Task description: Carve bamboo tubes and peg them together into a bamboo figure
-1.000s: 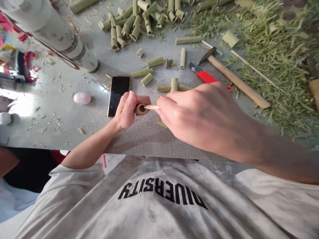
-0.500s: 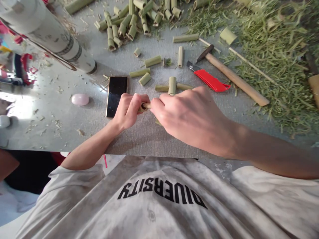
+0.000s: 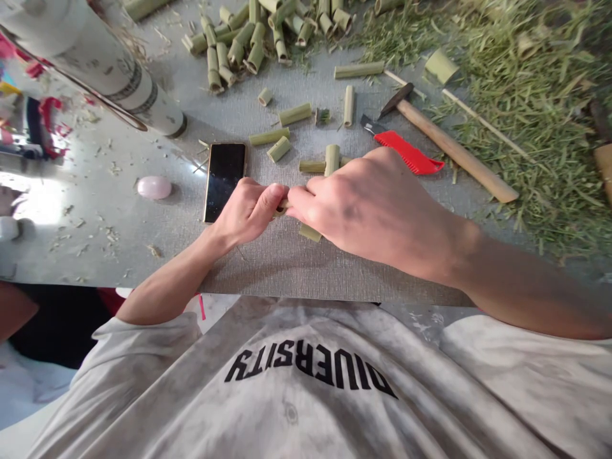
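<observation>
My left hand (image 3: 248, 211) is closed around a short bamboo tube (image 3: 280, 211), and only a bit of its open end shows. Against it, my right hand (image 3: 373, 210) pinches a thin wooden stick (image 3: 285, 204) that meets the tube's opening. How deep the stick sits is hidden by the fingers. Just beyond the right hand, an upright-looking bamboo piece (image 3: 331, 159) lies across a horizontal bamboo piece (image 3: 312, 166). Another bamboo piece (image 3: 310, 233) peeks out below the right hand. Left of the left hand lies a black phone (image 3: 224, 182).
A red utility knife (image 3: 411, 153) and a wooden-handled hammer (image 3: 454, 150) lie to the right. Green shavings (image 3: 526, 127) are heaped beyond them. Several cut bamboo tubes (image 3: 239, 48) are piled at the back. A pink oval object (image 3: 154, 187) and a tall white cylinder (image 3: 119, 76) are on the left.
My right hand has shifted slightly up and closer to my left hand. Less of the stick and of the tube's opening shows between them.
</observation>
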`<state>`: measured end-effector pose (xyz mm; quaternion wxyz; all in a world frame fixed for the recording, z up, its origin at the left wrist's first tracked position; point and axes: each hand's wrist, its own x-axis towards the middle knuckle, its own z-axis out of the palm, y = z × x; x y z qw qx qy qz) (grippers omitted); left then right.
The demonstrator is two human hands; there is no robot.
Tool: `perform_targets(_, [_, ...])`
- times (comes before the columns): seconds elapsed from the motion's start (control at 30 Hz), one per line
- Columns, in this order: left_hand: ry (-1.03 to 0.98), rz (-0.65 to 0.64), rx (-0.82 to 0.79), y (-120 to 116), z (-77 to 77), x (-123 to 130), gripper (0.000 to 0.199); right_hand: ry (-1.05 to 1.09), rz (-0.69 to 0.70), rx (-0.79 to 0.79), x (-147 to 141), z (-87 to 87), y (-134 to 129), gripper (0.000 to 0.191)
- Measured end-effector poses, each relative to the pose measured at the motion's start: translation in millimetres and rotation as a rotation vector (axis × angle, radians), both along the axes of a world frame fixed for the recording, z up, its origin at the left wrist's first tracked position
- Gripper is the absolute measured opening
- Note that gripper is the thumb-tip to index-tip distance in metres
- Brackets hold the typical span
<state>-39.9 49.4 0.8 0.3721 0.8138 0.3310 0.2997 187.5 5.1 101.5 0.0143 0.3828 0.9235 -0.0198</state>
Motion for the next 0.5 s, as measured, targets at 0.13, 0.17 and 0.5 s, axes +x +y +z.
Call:
perform_targets(0.13, [-0.013, -0.039, 0.056, 1.4, -1.6, -2.3, 0.076, 0.015, 0.023, 0.010, 2.8, 0.3, 3.4, 0.043])
perform_targets(0.17, [-0.015, -0.048, 0.080, 2.1, -2.4, -3.0, 0.076, 0.025, 0.031, 0.021, 3.4, -0.3, 4.3, 0.043])
perform_targets(0.5, [-0.103, -0.030, -0.155, 3.1, -4.4, -2.3, 0.078, -0.037, 0.007, 0.132, 1.6, 7.1, -1.8, 0.037])
